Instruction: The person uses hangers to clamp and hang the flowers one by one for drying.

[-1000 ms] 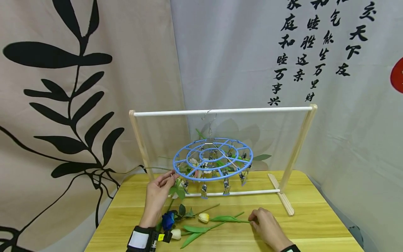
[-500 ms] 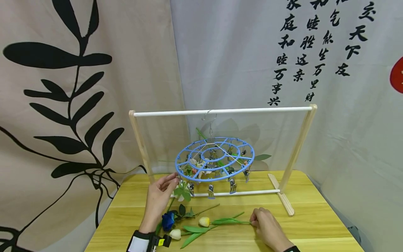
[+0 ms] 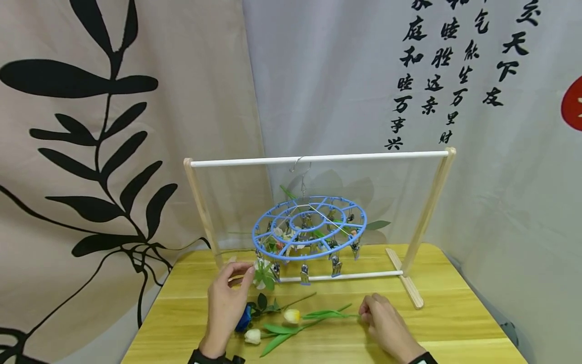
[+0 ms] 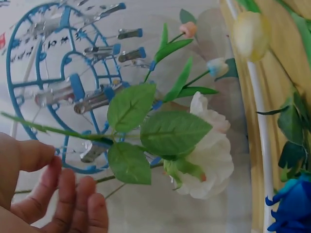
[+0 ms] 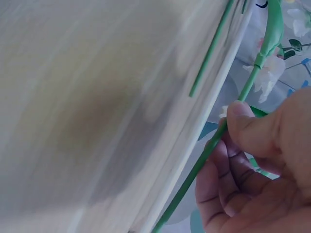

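Note:
My left hand (image 3: 229,293) is beside the left edge of a round blue clip hanger (image 3: 309,257), its fingers loosely bent. In the left wrist view its thumb and fingers are just below a green stem, with nothing between them. That stem carries green leaves and a white flower (image 4: 209,167) and runs past a metal clip (image 4: 91,151) on the hanger. Low over the table, my right hand (image 3: 386,326) pinches the stem of a yellow tulip (image 3: 291,317) between thumb and fingers. The right wrist view shows this green stem (image 5: 187,182) across the fingers.
The hanger hooks onto the white top bar (image 3: 364,157) of a wooden-sided stand. On the table (image 3: 464,333) lie a white tulip (image 3: 252,336) and a blue rose (image 3: 243,319). More flowers hang from clips under the hanger. A curtain stands behind.
The hanger has turned and shifted slightly right, its clips with it. My left hand has come away from the hanger's edge and dropped a little. The right hand keeps the tulip stem.

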Action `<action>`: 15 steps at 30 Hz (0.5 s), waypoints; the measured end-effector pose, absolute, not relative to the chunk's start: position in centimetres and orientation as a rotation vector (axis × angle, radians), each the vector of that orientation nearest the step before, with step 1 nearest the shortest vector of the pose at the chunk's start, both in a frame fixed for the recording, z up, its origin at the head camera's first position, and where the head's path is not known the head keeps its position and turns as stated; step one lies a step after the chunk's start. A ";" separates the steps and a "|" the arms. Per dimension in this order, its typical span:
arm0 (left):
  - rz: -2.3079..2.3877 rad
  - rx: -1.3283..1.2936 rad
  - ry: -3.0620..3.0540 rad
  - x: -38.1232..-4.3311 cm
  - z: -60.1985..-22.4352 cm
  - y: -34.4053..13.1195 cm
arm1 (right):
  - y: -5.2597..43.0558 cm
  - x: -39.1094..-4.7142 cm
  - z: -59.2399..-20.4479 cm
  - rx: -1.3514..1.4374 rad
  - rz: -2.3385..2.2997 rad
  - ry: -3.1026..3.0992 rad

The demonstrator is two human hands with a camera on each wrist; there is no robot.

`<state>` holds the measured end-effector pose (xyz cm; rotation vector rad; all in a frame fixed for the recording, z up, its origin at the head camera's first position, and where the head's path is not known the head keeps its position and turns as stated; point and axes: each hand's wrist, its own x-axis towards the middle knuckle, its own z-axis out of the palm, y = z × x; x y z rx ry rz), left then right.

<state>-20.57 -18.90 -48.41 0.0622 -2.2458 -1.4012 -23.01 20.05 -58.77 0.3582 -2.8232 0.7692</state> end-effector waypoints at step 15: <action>-1.279 -0.328 -2.240 -17.5 -51.3 -15.5 | 18.5 -22.3 -55.8 0.500 0.694 -2.714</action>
